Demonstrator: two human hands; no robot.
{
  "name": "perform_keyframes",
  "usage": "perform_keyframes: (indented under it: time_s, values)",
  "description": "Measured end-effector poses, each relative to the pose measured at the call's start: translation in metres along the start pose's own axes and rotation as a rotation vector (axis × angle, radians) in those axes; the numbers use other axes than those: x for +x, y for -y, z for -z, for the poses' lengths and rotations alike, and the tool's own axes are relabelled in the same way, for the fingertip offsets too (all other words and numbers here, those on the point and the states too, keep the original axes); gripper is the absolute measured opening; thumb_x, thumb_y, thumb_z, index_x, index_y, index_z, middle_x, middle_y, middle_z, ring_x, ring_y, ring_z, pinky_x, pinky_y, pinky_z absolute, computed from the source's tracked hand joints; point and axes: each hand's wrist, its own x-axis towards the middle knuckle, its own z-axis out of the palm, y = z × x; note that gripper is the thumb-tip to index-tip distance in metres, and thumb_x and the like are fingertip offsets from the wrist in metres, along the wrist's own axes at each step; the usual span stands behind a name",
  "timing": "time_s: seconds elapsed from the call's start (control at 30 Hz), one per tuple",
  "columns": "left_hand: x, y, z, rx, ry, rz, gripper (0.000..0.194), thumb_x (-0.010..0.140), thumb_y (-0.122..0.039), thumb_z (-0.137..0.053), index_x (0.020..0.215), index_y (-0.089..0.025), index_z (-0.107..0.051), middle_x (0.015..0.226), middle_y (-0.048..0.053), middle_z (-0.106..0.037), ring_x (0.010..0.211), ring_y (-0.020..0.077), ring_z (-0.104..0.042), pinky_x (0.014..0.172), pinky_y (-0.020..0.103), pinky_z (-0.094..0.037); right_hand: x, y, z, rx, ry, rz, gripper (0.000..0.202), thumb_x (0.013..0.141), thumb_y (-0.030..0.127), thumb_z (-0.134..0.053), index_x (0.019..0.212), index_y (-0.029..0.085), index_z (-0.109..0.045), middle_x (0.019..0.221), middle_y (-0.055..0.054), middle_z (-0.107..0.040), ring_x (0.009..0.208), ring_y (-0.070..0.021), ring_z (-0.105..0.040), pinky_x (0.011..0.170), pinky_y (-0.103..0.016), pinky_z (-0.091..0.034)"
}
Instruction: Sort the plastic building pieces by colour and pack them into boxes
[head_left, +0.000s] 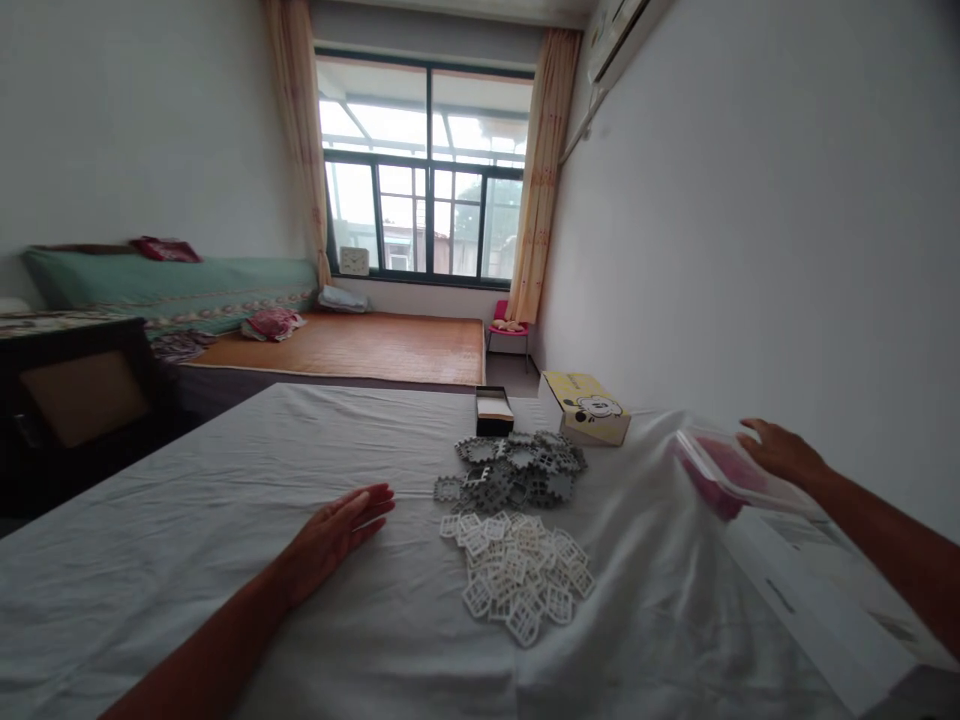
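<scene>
From my view, the clear plastic tub (709, 462) with pink contents lies at the far right of the cloth-covered table (352, 430), its long side slanting from far left to near right. My right hand (784, 455) is at its lid, much nearer than my left; I cannot tell whether those fingers grip it or just rest there. My left hand (337, 535) is empty and open, its fingers stretched towards the middle. Between my hands sit two heaps: white plastic pieces (521, 575) on the near side, grey plastic pieces (517, 470) just beyond. The black box (494, 410) and yellow box (589, 410) stand behind them. A long white box (810, 600) lies beside the tub's near end, beneath my right forearm's reach, crowding that side.
</scene>
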Motion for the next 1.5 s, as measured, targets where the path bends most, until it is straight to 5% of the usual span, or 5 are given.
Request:
perform_keyframes:
  time_s: [0.33,0.63,1.1,1.33,1.5]
  values:
    - [-0.007,0.004,0.0,0.091,0.03,-0.035,0.037,0.075,-0.042,-0.066,0.103,-0.018,-0.067,0.113,0.011,-0.065,0.11,0.0253,-0.056,0.091,0.035,-0.045,-0.074,0.262,-0.167,-0.253,0.279,0.678,0.042,0.085,0.038,-0.049,0.122,0.02,-0.055,0.123,-0.009,-0.059,0.118,-0.0243,-0.046,0.101,-0.037,-0.033]
    - [-0.003,0.012,0.005,0.144,0.094,-0.065,0.041,0.075,-0.048,-0.062,0.101,-0.017,-0.066,0.108,0.011,-0.063,0.098,0.0214,-0.058,0.078,0.031,-0.047,-0.031,0.316,-0.271,-0.301,0.357,0.543,0.052,0.074,0.023,-0.061,0.125,0.018,-0.053,0.131,-0.012,-0.052,0.119,-0.0276,-0.048,0.096,-0.039,-0.037]
    - [0.006,0.011,0.017,0.215,-0.013,-0.124,0.049,0.076,-0.055,-0.056,0.107,-0.018,-0.061,0.115,0.011,-0.061,0.102,0.023,-0.058,0.077,0.032,-0.047,-0.038,0.354,-0.259,-0.165,0.249,0.676,0.036,0.09,0.026,-0.034,0.111,0.018,-0.062,0.092,-0.013,-0.071,0.086,-0.0285,-0.066,0.079,-0.041,-0.048]
    - [0.012,-0.009,0.044,0.346,-0.324,-0.364,0.073,0.074,-0.059,-0.058,0.131,-0.015,-0.045,0.14,0.016,-0.041,0.129,0.0292,-0.036,0.105,0.039,-0.03,-0.16,0.376,-0.229,0.002,0.173,1.051,0.036,0.088,0.014,-0.037,0.117,0.021,-0.056,0.115,-0.008,-0.064,0.104,-0.023,-0.06,0.09,-0.04,-0.048]
    - [-0.009,-0.027,0.06,0.451,0.101,-0.279,0.075,0.073,-0.053,-0.062,0.136,-0.017,-0.041,0.138,0.014,-0.045,0.128,0.0292,-0.038,0.106,0.041,-0.028,-0.242,0.347,-0.207,0.144,0.108,1.21,0.04,0.088,0.012,-0.04,0.123,0.029,-0.05,0.117,-0.005,-0.063,0.104,-0.0215,-0.061,0.087,-0.039,-0.053]
